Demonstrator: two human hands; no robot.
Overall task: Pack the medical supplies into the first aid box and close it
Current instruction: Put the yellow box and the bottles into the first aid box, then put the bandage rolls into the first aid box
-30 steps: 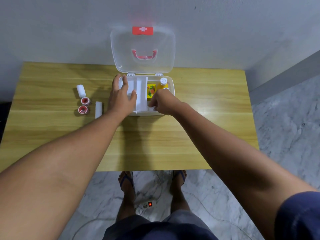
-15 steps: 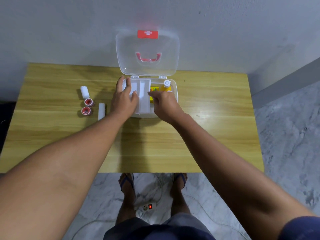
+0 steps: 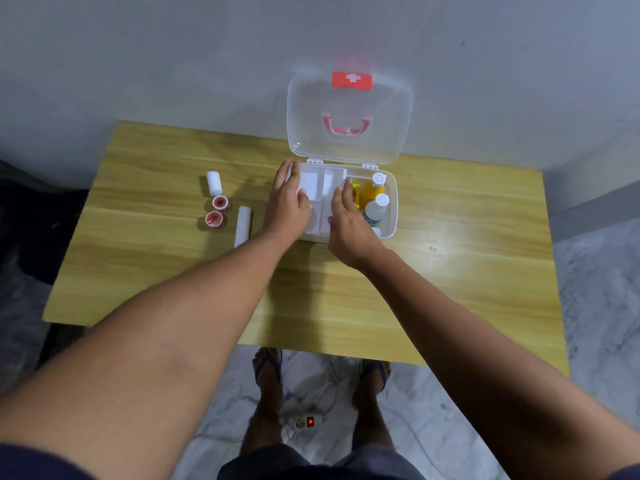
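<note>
The white first aid box stands at the table's back edge, its clear lid upright against the wall. A white divider tray sits in the box's left part. My left hand grips the tray's left side, thumb inside a compartment. My right hand lies flat along the tray's right edge, fingers straight. In the box's right part lie an orange bottle, a white bottle and a yellow packet. Left of the box lie two white bandage rolls and two red tape rolls.
The wooden table stands against a grey wall. Below its front edge are my feet in sandals and a power strip with a lit red switch and a cable on the marble floor.
My right hand went from a pinch at the tray's front to lying flat along its right edge, uncovering the bottles. My left hand stayed on the tray's left side.
</note>
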